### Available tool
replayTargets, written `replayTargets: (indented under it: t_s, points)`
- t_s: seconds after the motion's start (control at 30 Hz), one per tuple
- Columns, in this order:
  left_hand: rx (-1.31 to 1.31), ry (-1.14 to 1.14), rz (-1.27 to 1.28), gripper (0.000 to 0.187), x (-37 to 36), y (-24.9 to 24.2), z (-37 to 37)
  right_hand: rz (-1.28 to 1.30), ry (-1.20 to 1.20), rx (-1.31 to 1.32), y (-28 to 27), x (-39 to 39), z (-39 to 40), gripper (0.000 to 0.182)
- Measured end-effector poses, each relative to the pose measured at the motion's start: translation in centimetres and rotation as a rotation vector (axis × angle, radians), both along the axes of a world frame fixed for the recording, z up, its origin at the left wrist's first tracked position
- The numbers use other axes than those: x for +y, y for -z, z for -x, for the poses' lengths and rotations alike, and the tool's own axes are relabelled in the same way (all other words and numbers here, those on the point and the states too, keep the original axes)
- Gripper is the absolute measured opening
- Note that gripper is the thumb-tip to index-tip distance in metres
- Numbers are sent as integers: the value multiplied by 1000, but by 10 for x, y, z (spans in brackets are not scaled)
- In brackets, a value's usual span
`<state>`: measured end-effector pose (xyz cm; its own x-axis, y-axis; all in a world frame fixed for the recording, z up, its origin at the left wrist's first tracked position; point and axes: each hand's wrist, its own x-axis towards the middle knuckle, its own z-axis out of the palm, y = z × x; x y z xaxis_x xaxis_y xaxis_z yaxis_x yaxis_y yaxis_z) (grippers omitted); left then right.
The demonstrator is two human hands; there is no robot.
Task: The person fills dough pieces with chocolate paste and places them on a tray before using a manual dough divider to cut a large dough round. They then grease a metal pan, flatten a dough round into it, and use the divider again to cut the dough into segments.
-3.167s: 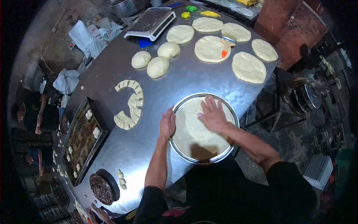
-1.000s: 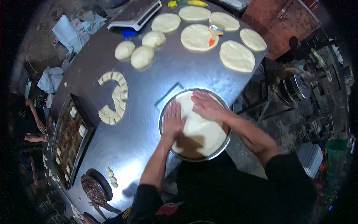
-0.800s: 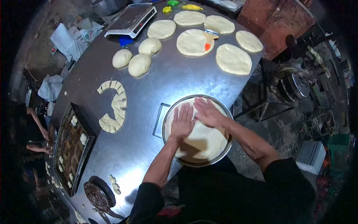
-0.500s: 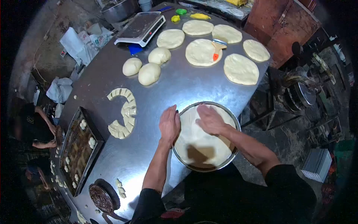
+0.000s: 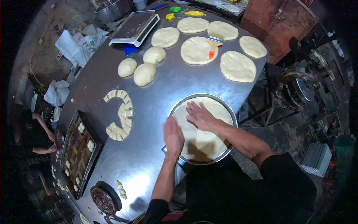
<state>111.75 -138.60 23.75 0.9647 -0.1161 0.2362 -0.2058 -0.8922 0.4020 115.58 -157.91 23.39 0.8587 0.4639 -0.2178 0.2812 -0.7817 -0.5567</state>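
A round metal pan [image 5: 203, 163] stands at the table's near edge, lined with a pale flat sheet of dough [image 5: 220, 108]. My right hand [image 5: 203, 116] lies palm down on this dough with its fingers stretched out. At the pan's left side my left hand [image 5: 173, 137] is held over the rim, fingers extended and slightly blurred; nothing shows in it. Whether its palm touches the dough is hidden. A dark shadow falls across the lower part of the sheet.
Several flat dough rounds [image 5: 238, 66] lie at the back, one under a brush [image 5: 213, 46]. Three dough balls [image 5: 144, 74], a scale [image 5: 136, 26], cut dough strips [image 5: 126, 110], a baking tray [image 5: 89, 170] and a dark bowl [image 5: 102, 199] share the metal table [image 5: 156, 104]. Another person's arm [image 5: 44, 128] is at left.
My left hand has moved from the pan's outer left side down and over its rim. The right hand has shifted left on the dough, fingers more visible. The camera view has moved slightly.
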Motion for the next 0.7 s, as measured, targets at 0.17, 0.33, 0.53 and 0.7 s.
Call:
replayTargets:
  t_s: [0.17, 0.33, 0.53, 0.7]
  points:
    - [54, 517, -123, 56, -38, 37, -57, 109, 112, -160, 23, -35, 5, 72]
    - [122, 434, -175, 57, -52, 30, -57, 164, 234, -313, 17, -56, 20, 66]
    - [59, 554, -235, 57, -101, 37, -53, -380, 640, -131, -23, -127, 36, 49]
    - [54, 551, -429, 68, -123, 46, -48, -77, 668, -136, 15, -115, 65, 53]
